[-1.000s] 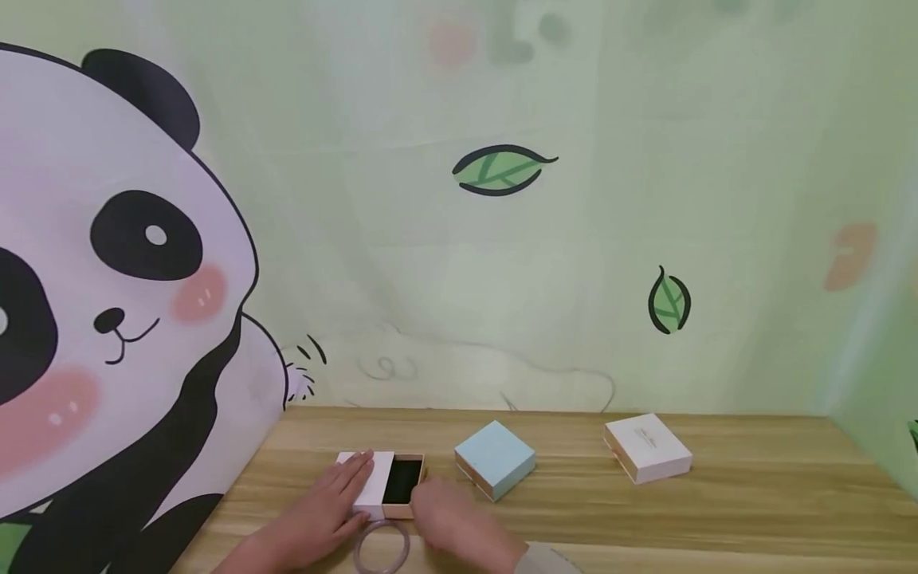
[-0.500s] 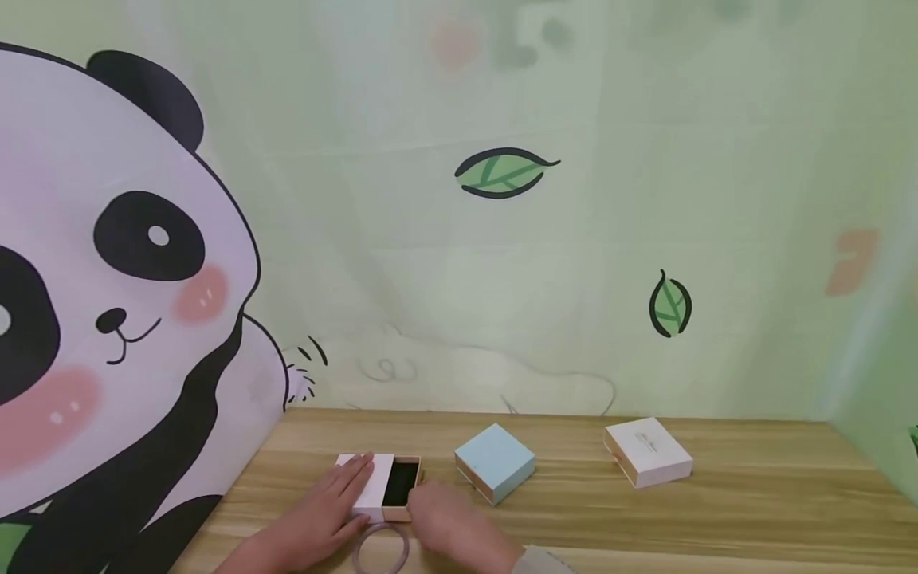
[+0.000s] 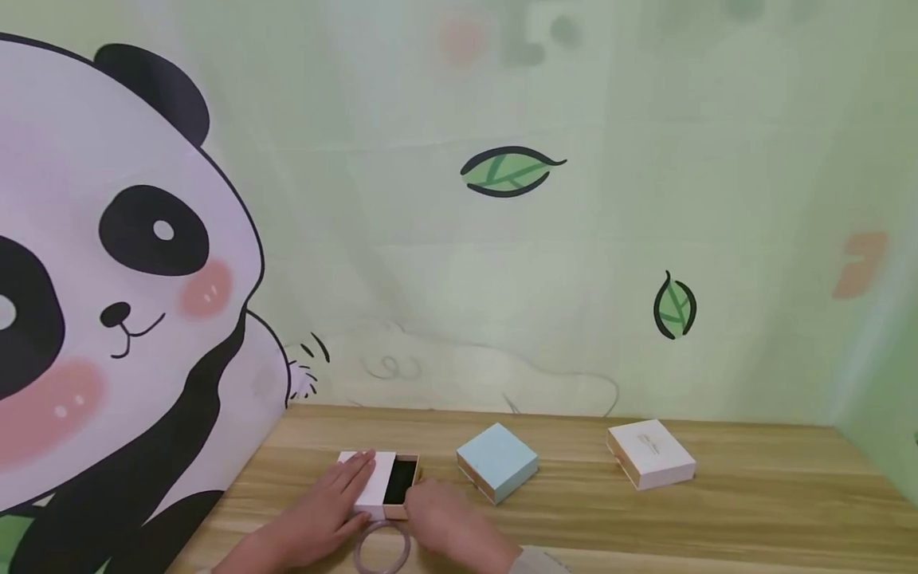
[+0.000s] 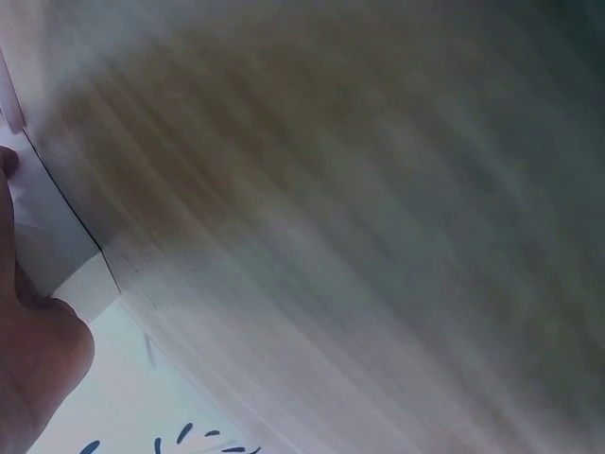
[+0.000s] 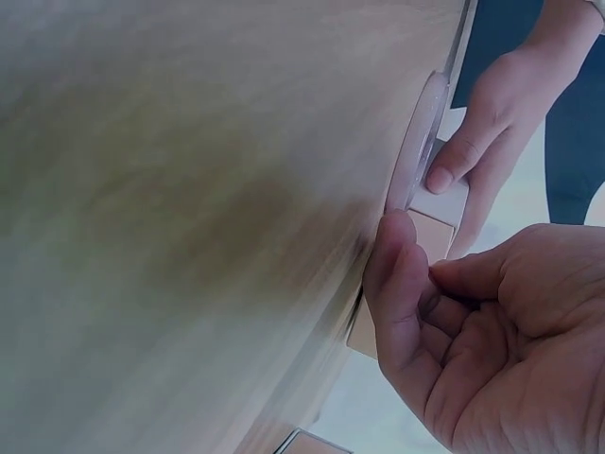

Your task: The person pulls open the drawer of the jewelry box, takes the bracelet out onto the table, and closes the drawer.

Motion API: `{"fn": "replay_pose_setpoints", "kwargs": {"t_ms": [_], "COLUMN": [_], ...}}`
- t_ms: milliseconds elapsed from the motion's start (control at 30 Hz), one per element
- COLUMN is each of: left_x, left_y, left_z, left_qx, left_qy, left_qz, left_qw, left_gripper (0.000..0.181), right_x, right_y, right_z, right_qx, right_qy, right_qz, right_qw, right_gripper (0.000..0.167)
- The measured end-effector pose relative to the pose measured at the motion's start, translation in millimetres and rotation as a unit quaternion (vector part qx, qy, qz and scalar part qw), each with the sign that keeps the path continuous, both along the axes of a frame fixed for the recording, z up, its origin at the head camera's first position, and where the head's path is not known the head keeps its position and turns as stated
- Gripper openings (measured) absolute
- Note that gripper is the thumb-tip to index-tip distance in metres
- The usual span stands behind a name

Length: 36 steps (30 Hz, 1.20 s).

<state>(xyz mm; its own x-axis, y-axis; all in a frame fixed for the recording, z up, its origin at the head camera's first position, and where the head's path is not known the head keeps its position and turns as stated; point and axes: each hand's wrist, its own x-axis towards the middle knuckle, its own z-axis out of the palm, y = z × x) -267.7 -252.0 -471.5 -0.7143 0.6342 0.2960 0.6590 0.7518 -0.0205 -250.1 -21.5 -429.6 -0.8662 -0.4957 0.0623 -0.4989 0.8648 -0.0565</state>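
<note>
A white sleeve box [image 3: 376,488] with a dark-lined inner drawer [image 3: 401,481] partly slid out to the right sits on the wooden table. My left hand [image 3: 323,502] holds the sleeve, fingers lying across its top and thumb at its near side. At the drawer's right end is my right hand [image 3: 445,514], its fingers curled; the right wrist view shows the thumb and index finger pinching at that end, their contact partly hidden. Just in front of the box lies a pale purple bangle [image 3: 382,548], seen edge-on as a ring [image 5: 419,142] in the right wrist view.
A light blue box [image 3: 497,462] stands to the right of the right hand. Farther right is another white box [image 3: 651,454] with small print on its lid. Behind the table [image 3: 760,494] hangs a pale green backdrop [image 3: 402,263] with a panda and leaves.
The right hand has moved slightly left with the drawer, and less of the dark lining shows. The left hand stays on the sleeve. The head view has shifted a little.
</note>
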Motion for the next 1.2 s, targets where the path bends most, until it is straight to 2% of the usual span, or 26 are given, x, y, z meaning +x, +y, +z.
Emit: {"fn": "replay_pose_setpoints", "kwargs": {"t_ms": [167,400,633,800,1067,1200], "left_x": [-0.4,-0.1,-1.5,2.0,-0.6,-0.9], "left_y": [0.0,-1.6,0.1,0.6,0.2,0.2], "left_z": [1.0,-1.3,0.4,0.2,0.6,2.6], "left_qx": [0.009,0.008,0.007,0.007,0.006,0.001], "left_qy": [0.010,0.018,0.040,0.036,0.028,0.021], "left_qz": [-0.012,-0.019,-0.021,-0.017,-0.010,-0.007], "left_qw": [0.9998,0.9996,0.9989,0.9992,0.9995,0.9998], "left_gripper": [0.067,0.066,0.066,0.066,0.066,0.066], "right_x": [-0.3,-0.3,-2.0,-1.6,-4.3,-4.9], "right_y": [-1.3,-6.9,-11.2,-14.5,-18.9,-22.6], "right_z": [-2.3,-4.9,-3.0,-6.2,-6.1,-5.7], "right_qx": [-0.018,-0.043,-0.062,-0.065,-0.076,-0.051], "right_qy": [0.002,-0.010,-0.015,-0.012,-0.001,0.024], "right_qz": [0.003,-0.003,-0.001,0.004,0.001,0.023], "right_qw": [0.9998,0.9990,0.9980,0.9978,0.9971,0.9981], "right_gripper": [0.016,0.029,0.018,0.013,0.014,0.015]}}
